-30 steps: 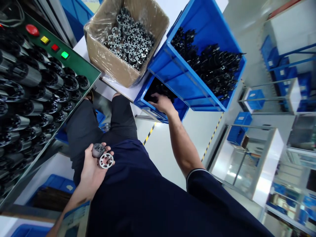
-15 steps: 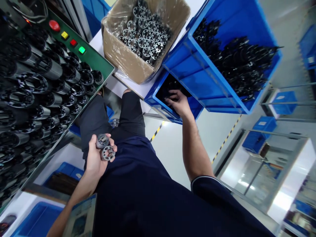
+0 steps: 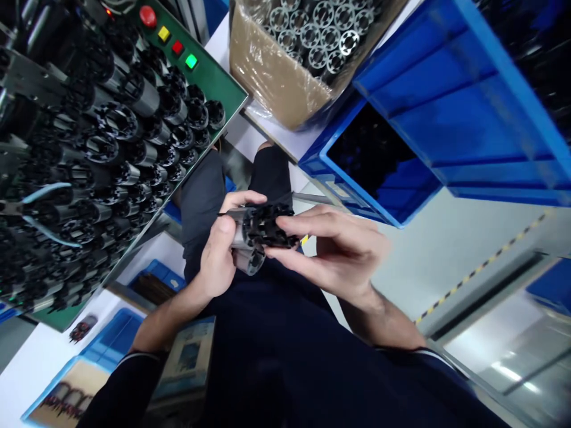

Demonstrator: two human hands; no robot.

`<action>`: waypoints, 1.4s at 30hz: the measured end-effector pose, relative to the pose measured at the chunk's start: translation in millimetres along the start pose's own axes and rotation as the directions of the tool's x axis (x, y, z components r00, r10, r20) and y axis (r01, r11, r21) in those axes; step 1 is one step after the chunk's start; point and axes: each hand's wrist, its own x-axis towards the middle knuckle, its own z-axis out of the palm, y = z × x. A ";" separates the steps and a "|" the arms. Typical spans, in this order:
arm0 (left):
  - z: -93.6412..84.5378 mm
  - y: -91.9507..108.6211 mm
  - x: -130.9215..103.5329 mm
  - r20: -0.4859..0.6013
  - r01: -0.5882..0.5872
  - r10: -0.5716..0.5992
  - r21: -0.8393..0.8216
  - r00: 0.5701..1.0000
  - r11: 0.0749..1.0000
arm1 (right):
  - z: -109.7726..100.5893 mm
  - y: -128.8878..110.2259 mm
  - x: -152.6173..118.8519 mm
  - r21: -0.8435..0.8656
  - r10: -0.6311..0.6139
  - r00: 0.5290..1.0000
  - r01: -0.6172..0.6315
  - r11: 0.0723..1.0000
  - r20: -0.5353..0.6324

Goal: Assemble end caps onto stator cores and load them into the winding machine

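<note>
My left hand point(image 3: 216, 258) is closed around two silver, slotted metal cylinders that look like motor stator cores. The upper stator core point(image 3: 239, 227) points to the right, and the lower stator core point(image 3: 250, 261) sits just beneath it. Against the right end of the upper core is a black plastic slotted piece point(image 3: 273, 226). My right hand point(image 3: 339, 246) pinches that black piece between thumb and fingers, in front of my lap. Whether the piece is seated in the core or only touching its end, I cannot tell.
A green bench point(image 3: 229, 89) with buttons carries many cores at left, along with a light-blue-handled tool point(image 3: 47, 193). A plastic-lined cardboard box point(image 3: 276, 83) holds more cores. Two blue bins, one small point(image 3: 328, 156) and one large point(image 3: 468, 101), stand at right.
My right hand has come out of the small blue bin with a black plastic piece and met the left. My left hand has risen, and its upper core now lies sideways.
</note>
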 end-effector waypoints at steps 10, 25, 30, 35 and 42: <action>-12.3 1.1 -6.6 0.065 -0.158 0.148 0.197 0.987 0.968 | 14.7 -9.0 -4.1 0.042 0.064 0.998 -0.063 0.997 -0.019; -17.1 -5.5 -2.5 0.189 -0.256 0.219 0.203 0.957 0.945 | 33.5 -3.5 -13.6 0.116 0.066 0.997 -0.061 0.991 -0.044; -17.8 -7.9 -2.7 0.079 -0.174 0.164 0.132 0.983 0.976 | 32.1 -1.6 -11.3 0.136 0.059 0.994 -0.071 0.988 0.089; -5.1 2.9 3.0 -0.192 0.057 -0.068 -0.064 0.979 0.996 | 28.4 -1.9 -10.3 0.125 0.163 0.986 -0.166 0.978 0.036; 3.8 -2.4 8.6 -0.225 0.047 -0.055 -0.041 0.973 0.998 | 37.2 11.6 -14.9 0.086 0.109 0.989 -0.118 0.989 0.103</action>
